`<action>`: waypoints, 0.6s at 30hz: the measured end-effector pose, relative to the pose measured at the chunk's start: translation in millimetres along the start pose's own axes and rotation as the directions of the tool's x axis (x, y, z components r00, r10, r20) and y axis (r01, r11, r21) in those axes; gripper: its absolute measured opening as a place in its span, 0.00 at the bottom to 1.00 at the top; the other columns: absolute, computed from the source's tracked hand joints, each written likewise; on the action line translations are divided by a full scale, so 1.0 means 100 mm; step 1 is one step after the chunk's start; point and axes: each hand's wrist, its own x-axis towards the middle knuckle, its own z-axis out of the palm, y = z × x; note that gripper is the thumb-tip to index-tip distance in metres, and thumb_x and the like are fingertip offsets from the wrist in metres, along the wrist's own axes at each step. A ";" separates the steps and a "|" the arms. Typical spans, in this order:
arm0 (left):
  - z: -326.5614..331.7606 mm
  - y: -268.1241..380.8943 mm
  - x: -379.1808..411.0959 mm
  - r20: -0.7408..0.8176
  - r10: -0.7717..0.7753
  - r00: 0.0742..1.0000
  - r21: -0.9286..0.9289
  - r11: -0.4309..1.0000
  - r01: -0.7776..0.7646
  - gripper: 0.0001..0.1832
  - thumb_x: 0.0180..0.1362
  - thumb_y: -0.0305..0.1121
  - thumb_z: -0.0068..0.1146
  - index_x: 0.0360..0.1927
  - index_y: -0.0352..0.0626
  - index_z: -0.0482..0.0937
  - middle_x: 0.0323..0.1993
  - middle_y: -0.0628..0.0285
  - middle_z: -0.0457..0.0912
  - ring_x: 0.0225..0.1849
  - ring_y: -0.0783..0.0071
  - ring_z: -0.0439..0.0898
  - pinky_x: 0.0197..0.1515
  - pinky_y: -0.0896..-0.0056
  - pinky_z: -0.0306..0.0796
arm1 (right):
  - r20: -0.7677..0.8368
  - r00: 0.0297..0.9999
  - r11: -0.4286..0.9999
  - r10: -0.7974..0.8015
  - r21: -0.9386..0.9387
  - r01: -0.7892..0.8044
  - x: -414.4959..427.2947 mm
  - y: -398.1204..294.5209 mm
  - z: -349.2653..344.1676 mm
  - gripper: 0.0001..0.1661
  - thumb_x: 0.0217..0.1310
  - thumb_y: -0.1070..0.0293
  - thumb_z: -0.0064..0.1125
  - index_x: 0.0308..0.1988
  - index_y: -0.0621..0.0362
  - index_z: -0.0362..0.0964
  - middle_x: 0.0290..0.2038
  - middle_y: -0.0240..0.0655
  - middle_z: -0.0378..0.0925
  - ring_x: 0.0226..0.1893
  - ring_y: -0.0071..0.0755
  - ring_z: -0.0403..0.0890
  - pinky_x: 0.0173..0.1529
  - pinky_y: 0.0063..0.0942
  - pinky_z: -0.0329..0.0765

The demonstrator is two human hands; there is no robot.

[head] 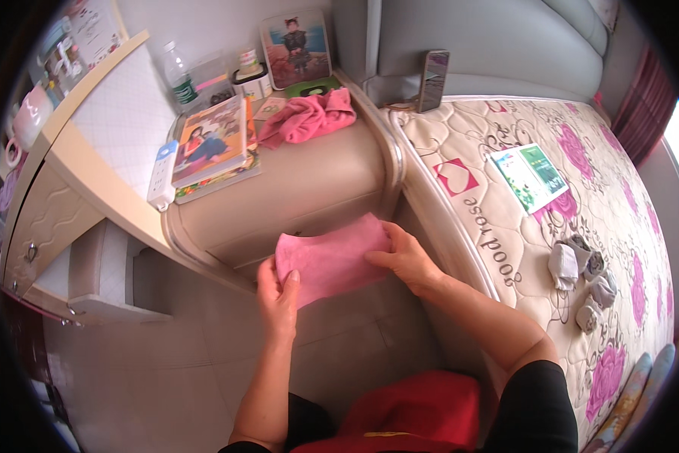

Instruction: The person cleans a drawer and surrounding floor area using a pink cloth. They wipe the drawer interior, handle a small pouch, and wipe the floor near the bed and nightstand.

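A pink cloth point(331, 260) is stretched out in the air between my two hands, in front of the bedside cabinet. My left hand point(278, 291) grips its left end, thumb on top. At the right end, my right hand point(404, 255) pinches the cloth between thumb and fingers. Another pink cloth point(311, 118) lies crumpled on the bedside cabinet point(317, 172), beside a stack of books point(212, 141). Several rolled pairs of socks point(589, 277) rest on the mattress point(504, 232) to the right.
On the cabinet stand a plastic bottle point(180, 79), a framed picture point(297, 48) and a white power strip point(163, 175). A phone point(433, 81) leans upright at the headboard point(487, 56). A green and white booklet point(529, 176) lies on the mattress. Red fabric point(413, 407) is below my arms.
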 end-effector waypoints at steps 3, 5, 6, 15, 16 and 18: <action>0.03 0.12 -0.04 0.088 -0.052 0.995 -0.018 0.998 0.054 0.27 0.57 0.18 0.49 0.62 0.39 0.60 0.46 0.59 0.75 0.41 0.83 0.71 0.46 0.79 0.65 | -0.020 0.998 0.998 -0.058 -0.028 0.057 0.00 0.02 -0.04 0.41 0.51 0.74 0.62 0.63 0.62 0.53 0.49 0.38 0.70 0.47 0.29 0.73 0.51 0.28 0.71; 0.02 0.11 -0.02 0.116 0.014 0.993 0.125 0.992 -0.028 0.29 0.53 0.15 0.50 0.60 0.40 0.64 0.51 0.57 0.74 0.50 0.75 0.72 0.53 0.73 0.65 | 0.102 0.978 0.954 -0.180 -0.223 0.199 -0.02 -0.03 -0.07 0.39 0.49 0.74 0.62 0.62 0.61 0.57 0.50 0.42 0.71 0.49 0.33 0.73 0.52 0.30 0.72; -0.01 0.07 0.00 0.132 0.095 0.987 0.255 0.959 -0.126 0.28 0.52 0.14 0.50 0.59 0.40 0.65 0.51 0.57 0.74 0.52 0.72 0.72 0.55 0.71 0.65 | 0.188 0.955 0.905 -0.228 -0.321 0.279 0.00 -0.01 -0.09 0.38 0.49 0.74 0.61 0.61 0.61 0.58 0.50 0.43 0.72 0.50 0.35 0.74 0.53 0.31 0.71; -0.17 0.17 0.06 0.221 0.303 0.927 0.626 0.684 -0.373 0.14 0.45 0.16 0.57 0.37 0.38 0.74 0.38 0.58 0.75 0.43 0.63 0.73 0.49 0.67 0.66 | 0.279 0.929 0.717 -0.244 -0.593 0.366 -0.08 -0.13 -0.07 0.18 0.45 0.73 0.57 0.42 0.58 0.72 0.37 0.45 0.76 0.40 0.47 0.78 0.45 0.36 0.74; -0.16 0.19 0.07 0.231 0.363 0.902 0.599 0.678 -0.427 0.13 0.44 0.17 0.57 0.35 0.39 0.74 0.37 0.59 0.74 0.41 0.63 0.73 0.48 0.68 0.66 | 0.264 0.925 0.703 -0.273 -0.602 0.380 -0.08 -0.12 -0.06 0.17 0.45 0.73 0.56 0.40 0.58 0.72 0.36 0.45 0.76 0.40 0.47 0.78 0.45 0.36 0.74; -0.17 0.23 0.09 0.272 0.419 0.866 0.552 0.670 -0.497 0.12 0.46 0.21 0.59 0.35 0.39 0.73 0.36 0.61 0.73 0.40 0.67 0.72 0.46 0.69 0.66 | 0.236 0.914 0.673 -0.331 -0.619 0.404 -0.06 -0.07 -0.06 0.15 0.45 0.71 0.56 0.38 0.58 0.73 0.35 0.43 0.75 0.39 0.46 0.77 0.44 0.36 0.74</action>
